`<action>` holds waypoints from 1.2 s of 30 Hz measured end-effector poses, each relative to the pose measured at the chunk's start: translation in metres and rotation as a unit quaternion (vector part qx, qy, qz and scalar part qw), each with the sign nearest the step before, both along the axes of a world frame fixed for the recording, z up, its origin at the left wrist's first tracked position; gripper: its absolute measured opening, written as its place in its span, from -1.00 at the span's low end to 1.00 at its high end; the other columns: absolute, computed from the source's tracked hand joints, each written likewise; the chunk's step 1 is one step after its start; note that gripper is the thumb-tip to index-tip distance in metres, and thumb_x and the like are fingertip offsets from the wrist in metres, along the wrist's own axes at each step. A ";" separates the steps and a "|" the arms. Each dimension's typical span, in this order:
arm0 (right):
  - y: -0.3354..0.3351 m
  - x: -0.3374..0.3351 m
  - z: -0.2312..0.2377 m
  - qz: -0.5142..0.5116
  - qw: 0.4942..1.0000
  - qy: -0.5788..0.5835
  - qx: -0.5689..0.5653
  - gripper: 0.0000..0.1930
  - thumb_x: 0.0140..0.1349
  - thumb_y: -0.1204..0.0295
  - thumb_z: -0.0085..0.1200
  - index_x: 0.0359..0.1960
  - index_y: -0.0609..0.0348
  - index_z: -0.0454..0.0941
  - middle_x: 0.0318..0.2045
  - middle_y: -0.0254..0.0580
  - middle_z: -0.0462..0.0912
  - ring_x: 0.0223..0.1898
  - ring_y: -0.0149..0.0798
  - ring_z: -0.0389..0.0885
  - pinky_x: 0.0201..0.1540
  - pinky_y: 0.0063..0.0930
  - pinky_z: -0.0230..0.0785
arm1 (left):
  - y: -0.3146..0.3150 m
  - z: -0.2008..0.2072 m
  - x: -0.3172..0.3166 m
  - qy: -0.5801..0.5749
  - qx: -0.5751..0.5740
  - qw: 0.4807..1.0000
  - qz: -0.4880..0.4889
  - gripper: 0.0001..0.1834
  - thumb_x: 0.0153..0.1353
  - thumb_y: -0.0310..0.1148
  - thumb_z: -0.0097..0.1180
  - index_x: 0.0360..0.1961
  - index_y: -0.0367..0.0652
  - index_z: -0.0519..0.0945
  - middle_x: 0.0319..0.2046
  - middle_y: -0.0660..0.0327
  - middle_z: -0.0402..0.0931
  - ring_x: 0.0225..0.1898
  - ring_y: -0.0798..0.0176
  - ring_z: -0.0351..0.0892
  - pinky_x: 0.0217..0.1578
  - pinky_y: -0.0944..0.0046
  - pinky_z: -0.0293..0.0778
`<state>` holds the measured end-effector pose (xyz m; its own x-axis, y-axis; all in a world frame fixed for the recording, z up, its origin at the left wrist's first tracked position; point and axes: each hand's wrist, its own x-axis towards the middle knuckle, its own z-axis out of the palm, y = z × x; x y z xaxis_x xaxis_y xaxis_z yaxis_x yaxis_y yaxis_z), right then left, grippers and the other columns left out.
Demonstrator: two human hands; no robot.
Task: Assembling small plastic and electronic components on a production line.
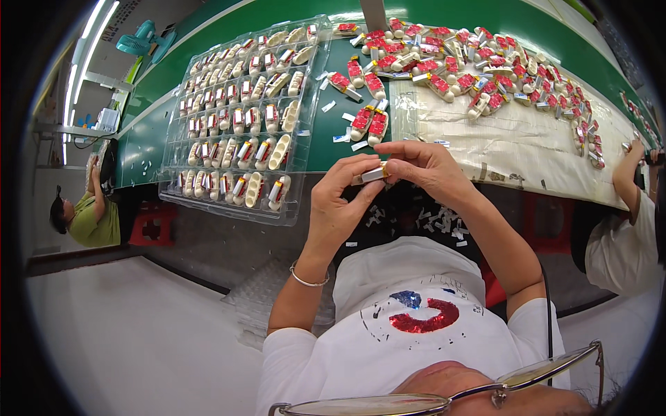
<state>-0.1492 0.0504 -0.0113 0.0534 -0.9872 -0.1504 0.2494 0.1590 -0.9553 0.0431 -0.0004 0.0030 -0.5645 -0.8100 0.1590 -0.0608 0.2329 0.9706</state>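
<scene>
Just past the table's near edge I hold a small silver battery cell with a yellow end (pixel 374 174) between both hands. My left hand (pixel 340 201) pinches it from the left, thumb below and fingers above. The thumb and fingers of my right hand (pixel 427 172) close on its yellow end, with the forefinger stretched out above. My fingers hide whatever lies under the cell. Close beyond my hands lie cream plastic shells with red parts and silver cells (pixel 378 126). To the left stands a clear compartment tray (pixel 236 170) filled with rows of similar shells.
A big heap of such shells (pixel 479 62) spreads over the far right, partly on a pale sheet (pixel 444 125). White paper strips (pixel 329 107) are scattered on the green table (pixel 326 142). One person (pixel 94 215) sits at far left, another (pixel 621 243) at right. A red stool (pixel 154 223) stands left.
</scene>
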 end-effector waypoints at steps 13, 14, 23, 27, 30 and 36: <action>-0.045 -0.019 0.010 -0.089 0.749 0.588 -0.292 -0.75 0.10 0.65 0.02 -0.16 0.24 0.56 -0.15 -0.11 0.57 -0.05 -0.04 0.48 0.01 -0.23 0.33 | -0.107 0.022 0.134 -0.131 -0.071 0.928 0.343 -0.67 0.11 -0.54 0.21 -0.06 -0.35 0.59 -0.31 0.23 0.64 -0.41 0.55 0.53 -0.41 0.56 0.40; -0.044 -0.019 0.010 -0.082 0.748 0.582 -0.309 -0.75 0.10 0.65 0.02 -0.16 0.24 0.56 -0.15 -0.11 0.57 -0.05 -0.04 0.48 0.01 -0.23 0.33 | -0.129 0.013 0.158 -0.093 -0.068 0.916 0.385 -0.68 0.09 -0.53 0.22 -0.09 -0.35 0.60 -0.33 0.24 0.64 -0.45 0.55 0.52 -0.45 0.56 0.39; -0.029 -0.039 -0.003 -0.176 0.821 0.519 -0.160 -0.87 0.24 0.57 -0.05 -0.23 0.29 0.52 -0.29 -0.08 0.56 -0.20 -0.11 0.56 -0.11 -0.35 0.36 | -0.240 -0.019 0.267 -0.222 -0.176 0.782 0.555 -0.68 -0.02 -0.22 0.34 -0.25 -0.14 0.70 -0.43 0.14 0.66 -0.45 0.19 0.62 -0.32 0.23 0.47; -0.014 -0.038 -0.001 -0.188 0.871 0.426 -0.153 -0.83 0.25 0.57 -0.05 -0.18 0.32 0.55 -0.28 -0.08 0.63 -0.23 -0.21 0.60 -0.11 -0.42 0.37 | -0.255 -0.020 0.251 -0.351 -0.204 0.777 0.482 -0.66 0.00 -0.09 0.30 -0.24 -0.04 0.71 -0.36 0.12 0.67 -0.23 -0.01 0.62 0.02 0.12 0.34; -0.015 -0.026 0.015 -0.176 0.858 0.440 -0.200 -0.82 0.21 0.60 0.02 -0.19 0.32 0.61 -0.34 -0.10 0.62 -0.28 -0.23 0.58 -0.14 -0.46 0.36 | -0.256 -0.020 0.261 -0.440 -0.193 0.753 0.450 -0.64 0.01 -0.07 0.28 -0.21 -0.03 0.71 -0.22 0.10 0.66 -0.09 0.02 0.59 0.01 0.11 0.37; -0.021 -0.019 0.018 -0.136 0.933 0.289 -0.165 -0.71 0.24 0.61 0.04 0.01 0.23 0.56 -0.28 -0.22 0.56 -0.24 -0.39 0.55 -0.20 -0.55 0.37 | -0.210 0.015 0.197 -0.172 -0.174 0.904 0.351 -0.67 0.15 -0.31 0.25 -0.06 -0.16 0.65 -0.11 0.09 0.63 -0.07 0.21 0.60 0.00 0.25 0.44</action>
<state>-0.1682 0.0290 0.0067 -0.2021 -0.9499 0.2384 -0.3351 -0.1617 -0.9282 0.2404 -0.2104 0.0178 0.0035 -0.9223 0.3864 -0.5966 0.3082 0.7410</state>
